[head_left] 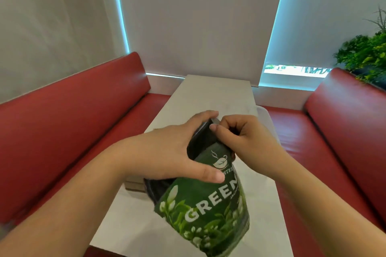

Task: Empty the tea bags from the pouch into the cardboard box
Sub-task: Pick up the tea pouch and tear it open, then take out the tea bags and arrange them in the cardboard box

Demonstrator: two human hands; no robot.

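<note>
We hold the green pouch (pixel 208 210) above the table (pixel 217 94), tilted, its top end pointing away from us. The left hand (pixel 167 152) wraps the pouch's upper part, thumb laid across the printed front. The right hand (pixel 242 137) pinches the top edge with curled fingers. The cardboard box (pixel 134 184) sits on the table below the left wrist, mostly hidden by hand and pouch; we cannot tell whether it is open. No tea bags are visible. Judgement: this is the opening step, nothing emptied yet. The next move calls for parting the mouth, bringing it over the box, then tipping it mouth-down.
</note>
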